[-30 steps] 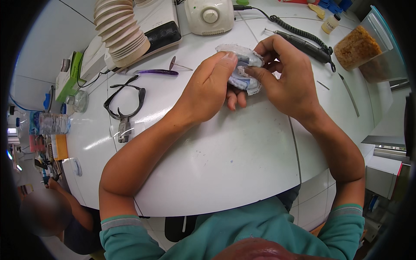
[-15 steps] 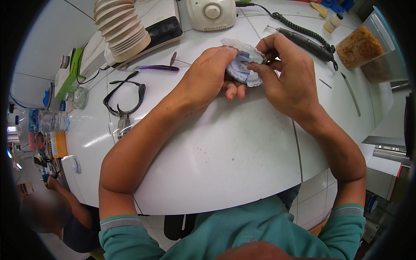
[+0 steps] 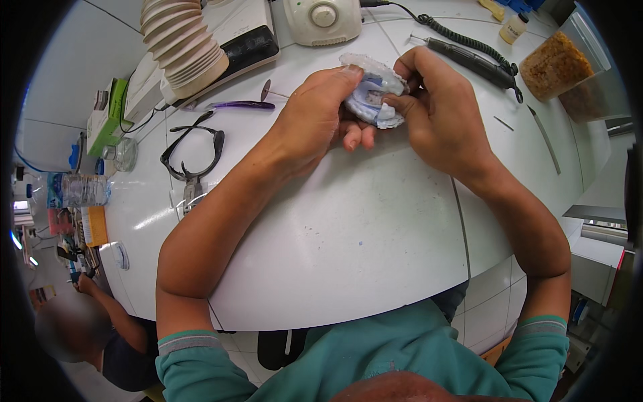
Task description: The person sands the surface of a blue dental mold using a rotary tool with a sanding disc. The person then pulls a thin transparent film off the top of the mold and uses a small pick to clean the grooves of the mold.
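Note:
Both my hands hold a pale-blue and white dental cast with a rough, whitish rim, above the far middle of the table. The fingers of my left hand go beneath its left side, with the thumb on top of its upper edge. At its right side, my right hand is closed, the thumb pressing near the inner hollow and the bent fingers at the edge. My fingers hide part of the cast's right side. Close by my left hand lies a thin-shanked disc.
Black-framed glasses and a purple-handled tool lie left. Behind are a ribbed hose and a control box. A rotary handpiece, slim metal blade and clear tub stand right. Another person sits lower left.
The cast has tilted slightly in my hands, showing more of its inner hollow. My left thumb sits a little higher on its edge. The whole view has shifted slightly.

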`<state>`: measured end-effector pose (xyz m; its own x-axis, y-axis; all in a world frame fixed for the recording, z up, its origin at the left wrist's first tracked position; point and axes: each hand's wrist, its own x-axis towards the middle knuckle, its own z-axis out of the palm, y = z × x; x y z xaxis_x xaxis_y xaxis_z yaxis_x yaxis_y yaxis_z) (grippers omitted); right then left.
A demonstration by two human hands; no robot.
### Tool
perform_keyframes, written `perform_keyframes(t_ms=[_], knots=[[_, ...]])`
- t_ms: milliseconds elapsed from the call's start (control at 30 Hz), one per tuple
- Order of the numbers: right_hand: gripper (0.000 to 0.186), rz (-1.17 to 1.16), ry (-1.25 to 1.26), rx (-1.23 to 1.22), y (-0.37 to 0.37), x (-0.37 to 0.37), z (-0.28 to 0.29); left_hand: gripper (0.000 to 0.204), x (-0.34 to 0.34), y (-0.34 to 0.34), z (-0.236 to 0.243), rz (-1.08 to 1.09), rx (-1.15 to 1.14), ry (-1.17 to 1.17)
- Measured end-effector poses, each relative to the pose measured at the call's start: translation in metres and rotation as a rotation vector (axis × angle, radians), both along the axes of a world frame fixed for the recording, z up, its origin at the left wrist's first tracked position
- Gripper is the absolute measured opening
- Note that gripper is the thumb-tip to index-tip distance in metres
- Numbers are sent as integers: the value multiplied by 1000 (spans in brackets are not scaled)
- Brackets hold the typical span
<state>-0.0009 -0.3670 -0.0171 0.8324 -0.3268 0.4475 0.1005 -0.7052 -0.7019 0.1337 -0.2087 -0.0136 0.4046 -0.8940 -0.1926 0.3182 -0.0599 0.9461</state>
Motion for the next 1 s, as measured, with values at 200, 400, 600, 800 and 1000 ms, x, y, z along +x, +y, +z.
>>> perform_keyframes(t_ms=[200, 400, 600, 800, 1000], knots=[[25, 146, 97, 151, -23, 0, 2, 46, 6, 1, -5, -64, -11, -10], [20, 234, 93, 334, -22, -3, 8, 45, 5, 0, -10, -75, -18, -83], [22, 151, 93, 284, -17, -2, 2, 45, 2, -1, -7, -78, -35, -144], [20, 164, 44, 269, -14, -6, 3, 45, 8, 2, -8, -119, -38, -111], [16, 188, 29, 244, -17, -7, 3, 48, 8, 1, -6, -153, -27, -157]])
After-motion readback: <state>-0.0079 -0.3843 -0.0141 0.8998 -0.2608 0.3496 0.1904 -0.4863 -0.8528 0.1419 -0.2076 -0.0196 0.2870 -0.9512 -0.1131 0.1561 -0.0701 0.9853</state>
